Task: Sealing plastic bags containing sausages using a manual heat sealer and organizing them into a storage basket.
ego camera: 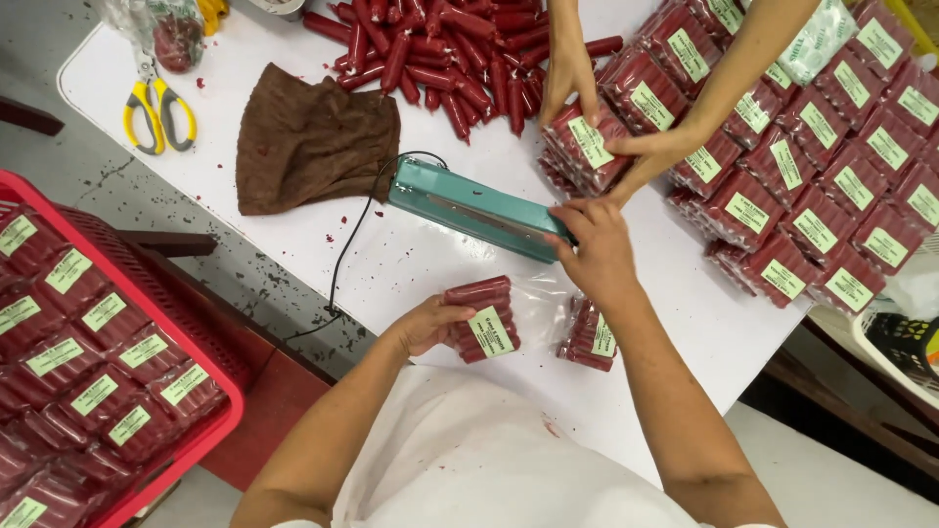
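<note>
Left hand holds sausage pack; right hand presses sealer.

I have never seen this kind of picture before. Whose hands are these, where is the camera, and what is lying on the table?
There is one picture, taken by a camera worn on a person's head, looking down at their two bare hands. The left hand holds a clear plastic packet of red sausage sticks with a pale green label. The right hand presses on the end of a long teal heat-sealing bar, whose black cable runs off the white table.

The two hands at the top belong to another person, who handles one sealed packet.

Also on the table: a second small packet, a heap of loose red sticks, a brown cloth, yellow-handled scissors and rows of finished packets. A red plastic crate at the left holds more packets.
</note>
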